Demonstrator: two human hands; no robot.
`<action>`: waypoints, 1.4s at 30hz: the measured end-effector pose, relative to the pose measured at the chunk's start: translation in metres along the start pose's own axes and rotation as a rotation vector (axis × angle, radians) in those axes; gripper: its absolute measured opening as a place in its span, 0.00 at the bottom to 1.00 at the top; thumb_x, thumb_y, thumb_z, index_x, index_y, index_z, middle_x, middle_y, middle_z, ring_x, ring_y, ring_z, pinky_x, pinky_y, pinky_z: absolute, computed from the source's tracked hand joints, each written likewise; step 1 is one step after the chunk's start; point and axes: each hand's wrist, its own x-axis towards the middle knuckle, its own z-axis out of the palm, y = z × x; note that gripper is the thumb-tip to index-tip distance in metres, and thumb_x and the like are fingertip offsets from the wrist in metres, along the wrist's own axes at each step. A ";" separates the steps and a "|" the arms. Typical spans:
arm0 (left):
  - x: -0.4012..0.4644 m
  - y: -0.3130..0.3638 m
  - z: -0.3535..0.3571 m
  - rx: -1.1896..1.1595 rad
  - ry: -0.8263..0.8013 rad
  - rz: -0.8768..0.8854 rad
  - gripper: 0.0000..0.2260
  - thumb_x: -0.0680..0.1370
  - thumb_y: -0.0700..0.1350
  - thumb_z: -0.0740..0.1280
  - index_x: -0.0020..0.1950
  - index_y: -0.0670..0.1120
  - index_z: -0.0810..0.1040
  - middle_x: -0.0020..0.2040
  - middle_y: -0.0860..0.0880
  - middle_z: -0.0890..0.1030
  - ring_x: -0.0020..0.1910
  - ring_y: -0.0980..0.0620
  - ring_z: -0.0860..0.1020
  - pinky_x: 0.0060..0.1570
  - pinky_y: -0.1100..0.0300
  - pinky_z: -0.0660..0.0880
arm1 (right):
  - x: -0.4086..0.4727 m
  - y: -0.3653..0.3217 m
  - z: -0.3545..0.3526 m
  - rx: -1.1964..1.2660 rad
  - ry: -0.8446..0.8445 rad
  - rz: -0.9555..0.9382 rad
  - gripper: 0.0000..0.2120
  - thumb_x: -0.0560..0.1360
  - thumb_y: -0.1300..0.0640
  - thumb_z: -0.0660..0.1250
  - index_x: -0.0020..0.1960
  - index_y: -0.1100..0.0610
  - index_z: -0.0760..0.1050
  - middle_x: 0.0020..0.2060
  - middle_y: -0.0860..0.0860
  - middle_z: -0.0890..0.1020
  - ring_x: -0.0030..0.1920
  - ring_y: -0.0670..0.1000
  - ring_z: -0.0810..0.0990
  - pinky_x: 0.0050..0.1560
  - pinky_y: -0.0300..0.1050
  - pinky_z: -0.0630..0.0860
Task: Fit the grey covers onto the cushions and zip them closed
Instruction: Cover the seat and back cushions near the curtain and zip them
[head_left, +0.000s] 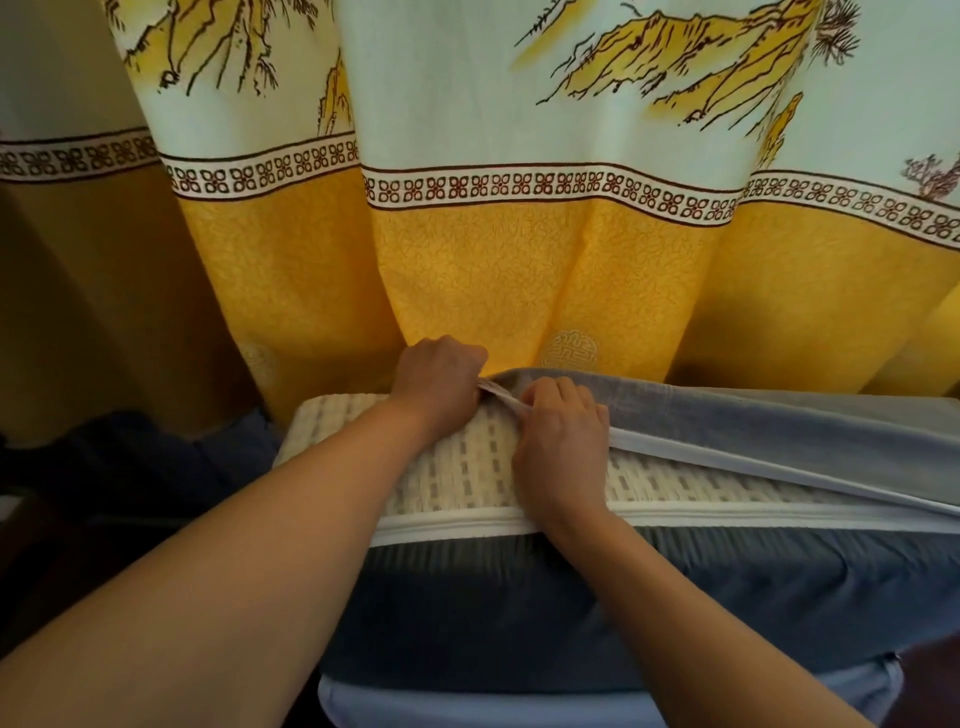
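Note:
A cream cushion (457, 467) with a woven grid pattern lies in front of me, partly inside a grey cover (779, 421). The cover's opening gapes along the cushion's near side, its pale zip tape (727, 460) running off to the right. A second band of zip tape (467, 527) edges the darker grey lower panel (519, 613). My left hand (439, 382) grips the cover's edge at the far left end of the opening. My right hand (563, 431) pinches the zip tape right beside it, knuckles up. The cushion's left end is bare.
A yellow and white curtain (519, 260) with a patterned band hangs directly behind the cushion. Dark fabric (156, 457) lies at the left. A light blue surface (415, 706) shows under the cushion's near edge.

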 end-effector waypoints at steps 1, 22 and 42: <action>0.002 -0.002 0.001 -0.042 -0.012 -0.055 0.07 0.77 0.44 0.60 0.52 0.44 0.74 0.53 0.41 0.77 0.53 0.38 0.75 0.40 0.54 0.65 | 0.002 -0.001 -0.004 -0.044 -0.082 0.010 0.10 0.75 0.66 0.58 0.53 0.57 0.73 0.49 0.54 0.77 0.51 0.56 0.73 0.51 0.48 0.65; -0.019 -0.096 0.015 -0.237 -0.028 -0.385 0.05 0.71 0.42 0.66 0.46 0.48 0.78 0.47 0.47 0.79 0.47 0.45 0.77 0.44 0.54 0.74 | -0.022 -0.047 0.009 -0.085 -0.378 -0.098 0.38 0.70 0.35 0.38 0.75 0.51 0.54 0.75 0.47 0.57 0.75 0.49 0.51 0.74 0.54 0.44; -0.026 -0.124 0.060 -1.003 -0.014 -0.533 0.07 0.74 0.41 0.68 0.36 0.50 0.77 0.38 0.50 0.78 0.43 0.51 0.75 0.44 0.59 0.69 | -0.025 -0.067 0.010 -0.102 -0.445 -0.227 0.39 0.71 0.33 0.39 0.77 0.50 0.51 0.77 0.45 0.51 0.76 0.45 0.45 0.74 0.48 0.39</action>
